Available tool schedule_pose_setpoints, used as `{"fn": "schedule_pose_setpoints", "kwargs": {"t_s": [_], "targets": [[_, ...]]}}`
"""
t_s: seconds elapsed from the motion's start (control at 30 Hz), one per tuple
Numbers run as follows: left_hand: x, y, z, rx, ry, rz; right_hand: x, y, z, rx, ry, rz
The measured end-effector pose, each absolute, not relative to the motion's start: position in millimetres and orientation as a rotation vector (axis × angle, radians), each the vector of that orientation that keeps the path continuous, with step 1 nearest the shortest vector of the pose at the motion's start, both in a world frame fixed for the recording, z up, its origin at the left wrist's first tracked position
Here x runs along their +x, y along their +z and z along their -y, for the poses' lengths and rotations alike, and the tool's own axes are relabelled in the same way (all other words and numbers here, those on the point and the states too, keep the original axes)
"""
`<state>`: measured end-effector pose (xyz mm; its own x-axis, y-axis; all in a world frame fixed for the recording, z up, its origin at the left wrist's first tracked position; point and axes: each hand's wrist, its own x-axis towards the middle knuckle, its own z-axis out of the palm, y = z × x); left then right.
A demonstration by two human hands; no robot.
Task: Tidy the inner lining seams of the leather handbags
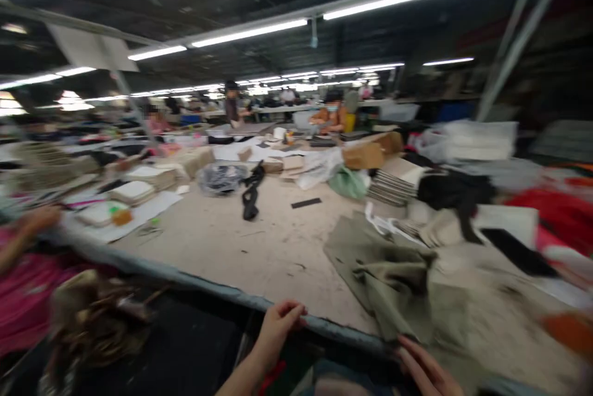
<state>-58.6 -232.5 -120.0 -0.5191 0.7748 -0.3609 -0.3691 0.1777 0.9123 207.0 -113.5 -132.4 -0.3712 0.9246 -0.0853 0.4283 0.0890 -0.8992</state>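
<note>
At the near edge of the table, my left hand (281, 322) has its fingers curled and pressed together; anything inside them is too blurred to make out. My right hand (424, 366) is lower right, fingers stretched out, with the tips against the near edge of an olive-green fabric piece (393, 272). That fabric lies rumpled on the tabletop (269, 241), folded up in the middle and reaching down to the table's edge. White straps (384, 223) rest at its far side.
A dark strap bundle (251, 198), a small black strip (306, 203) and stacked beige panels (393, 180) lie farther back. Cardboard boxes (370, 150) stand behind. Another person's arm (32, 229) reaches in at left, near brown scraps (92, 322). Co-workers sit across the room.
</note>
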Motion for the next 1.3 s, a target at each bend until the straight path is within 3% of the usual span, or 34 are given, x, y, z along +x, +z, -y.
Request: {"fn": "schedule_pose_setpoints", "kwargs": {"t_s": [0.17,0.43,0.63,0.9,1.1,1.3], "targets": [[-40,-107,189,0.406,1.402,-1.360,242,-145,128,-1.256,1.160,1.594],[-16,-88,176,0.197,1.333,-1.016,204,-110,138,-0.886,0.888,2.049],[-11,-86,187,0.114,1.291,-0.809,173,-100,116,-0.744,0.502,2.121],[2,-88,196,0.402,1.041,-0.860,261,-134,89,-1.330,-0.018,1.940],[53,-106,171,0.666,0.687,-0.860,301,-168,76,-1.479,0.410,1.956],[95,-120,124,0.616,0.834,-0.953,287,-158,70,-1.481,0.600,1.774]]}}
